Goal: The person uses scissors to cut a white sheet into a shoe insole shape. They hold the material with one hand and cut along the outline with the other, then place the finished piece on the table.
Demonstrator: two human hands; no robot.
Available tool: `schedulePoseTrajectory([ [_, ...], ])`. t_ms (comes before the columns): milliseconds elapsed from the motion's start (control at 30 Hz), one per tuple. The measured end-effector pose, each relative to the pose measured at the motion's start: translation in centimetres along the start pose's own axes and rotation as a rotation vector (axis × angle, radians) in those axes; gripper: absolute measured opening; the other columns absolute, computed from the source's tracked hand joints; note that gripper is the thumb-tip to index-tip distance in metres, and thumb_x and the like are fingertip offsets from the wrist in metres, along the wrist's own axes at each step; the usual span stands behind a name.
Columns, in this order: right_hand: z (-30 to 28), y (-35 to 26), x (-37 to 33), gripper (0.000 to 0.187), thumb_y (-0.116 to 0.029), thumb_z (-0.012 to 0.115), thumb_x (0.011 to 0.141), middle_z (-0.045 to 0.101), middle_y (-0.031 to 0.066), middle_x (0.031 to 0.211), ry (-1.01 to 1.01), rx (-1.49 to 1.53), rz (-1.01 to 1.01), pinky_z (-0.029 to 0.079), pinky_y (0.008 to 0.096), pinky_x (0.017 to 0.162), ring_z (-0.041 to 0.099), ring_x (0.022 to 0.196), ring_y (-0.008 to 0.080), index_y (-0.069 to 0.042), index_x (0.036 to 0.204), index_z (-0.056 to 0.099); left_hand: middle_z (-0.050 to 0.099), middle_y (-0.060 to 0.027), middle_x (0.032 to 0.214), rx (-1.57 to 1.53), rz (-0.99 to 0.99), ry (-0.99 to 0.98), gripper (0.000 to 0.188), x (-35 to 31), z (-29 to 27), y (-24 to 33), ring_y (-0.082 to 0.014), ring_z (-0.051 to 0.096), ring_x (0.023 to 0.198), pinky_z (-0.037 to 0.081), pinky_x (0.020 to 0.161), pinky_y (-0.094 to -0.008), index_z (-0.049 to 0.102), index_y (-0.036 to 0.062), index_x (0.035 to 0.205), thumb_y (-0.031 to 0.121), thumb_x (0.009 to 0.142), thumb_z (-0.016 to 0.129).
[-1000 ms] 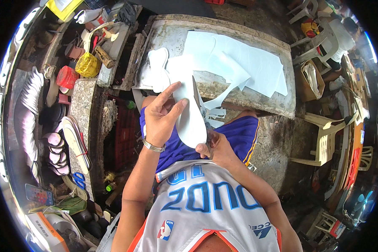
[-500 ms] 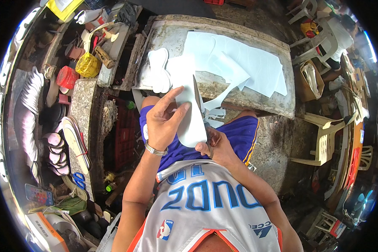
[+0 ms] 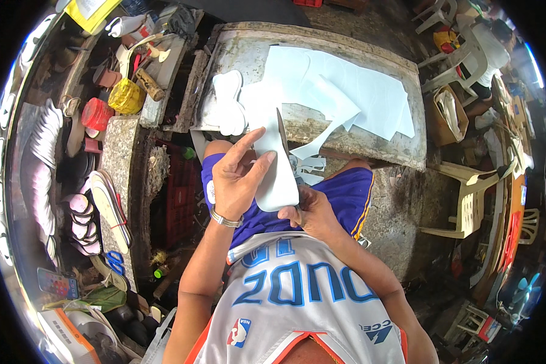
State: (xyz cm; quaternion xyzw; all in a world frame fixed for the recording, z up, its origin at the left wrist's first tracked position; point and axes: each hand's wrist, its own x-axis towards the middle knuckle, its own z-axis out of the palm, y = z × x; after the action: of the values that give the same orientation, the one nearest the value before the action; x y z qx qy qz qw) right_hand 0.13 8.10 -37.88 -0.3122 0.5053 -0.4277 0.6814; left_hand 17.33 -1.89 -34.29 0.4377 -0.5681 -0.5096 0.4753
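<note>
A white sole-shaped piece of thin sheet [image 3: 276,185] is held over my lap, its rounded end toward me. My left hand [image 3: 235,179] grips its left edge, with thumb and index finger stretched over the top face. Along the right edge runs a dark blade [image 3: 282,130], which looks like one of a pair of scissors. My right hand [image 3: 314,212] is closed at the near end of the piece, around handles mostly hidden by the fingers. White offcuts [image 3: 309,164] hang and lie just beyond my right hand. Cut white sole shapes [image 3: 229,100] lie in a stack on the table.
The worn low table [image 3: 358,151] stands in front of my knees, with large white sheets [image 3: 346,79] spread on it. To the left, a bench carries sandals [image 3: 110,209], blue-handled scissors [image 3: 114,262] and a yellow container [image 3: 126,96]. Plastic chairs [image 3: 467,200] stand at right.
My right hand and its thumb have shifted slightly left at the near end of the piece. The dark blade shows a little more along the edge. My left hand keeps nearly the same hold.
</note>
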Motion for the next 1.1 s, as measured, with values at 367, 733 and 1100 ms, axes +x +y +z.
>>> schedulePoseTrajectory([
  [367,-0.5,0.2,-0.2,0.043,-0.032,0.097,0.081,0.063,-0.0024,0.079,-0.031,-0.063,0.077,0.042,0.0258,0.056,0.053,0.064,0.0057,-0.003,0.101,0.071,0.070,-0.0065,0.134,-0.095,0.085,0.047,0.045,2.7,-0.8,0.1,-0.0063,0.061,0.097,0.052,0.084,-0.0224,0.068,-0.0008,0.139,0.000,0.096,0.078],
  [733,-0.5,0.7,0.8,0.053,-0.036,0.095,0.084,0.064,-0.0035,0.090,-0.061,0.024,-0.026,0.045,0.0231,0.064,0.054,0.076,0.0044,0.000,0.112,0.068,0.073,-0.0051,0.127,-0.012,-0.014,0.127,0.039,1.4,0.7,0.4,-0.0044,0.064,0.093,0.054,0.080,-0.0195,0.073,0.0004,0.132,0.002,0.094,0.081],
  [1100,-0.8,0.6,0.8,0.058,-0.026,0.095,0.085,0.071,0.0011,0.104,-0.072,0.119,-0.006,0.053,0.0221,0.072,0.063,0.087,0.0058,0.003,0.125,0.066,0.070,-0.0037,0.127,-0.044,-0.020,0.122,0.037,0.9,0.9,0.6,-0.0013,0.059,0.087,0.049,0.069,-0.0170,0.074,-0.0004,0.131,-0.002,0.094,0.080],
])
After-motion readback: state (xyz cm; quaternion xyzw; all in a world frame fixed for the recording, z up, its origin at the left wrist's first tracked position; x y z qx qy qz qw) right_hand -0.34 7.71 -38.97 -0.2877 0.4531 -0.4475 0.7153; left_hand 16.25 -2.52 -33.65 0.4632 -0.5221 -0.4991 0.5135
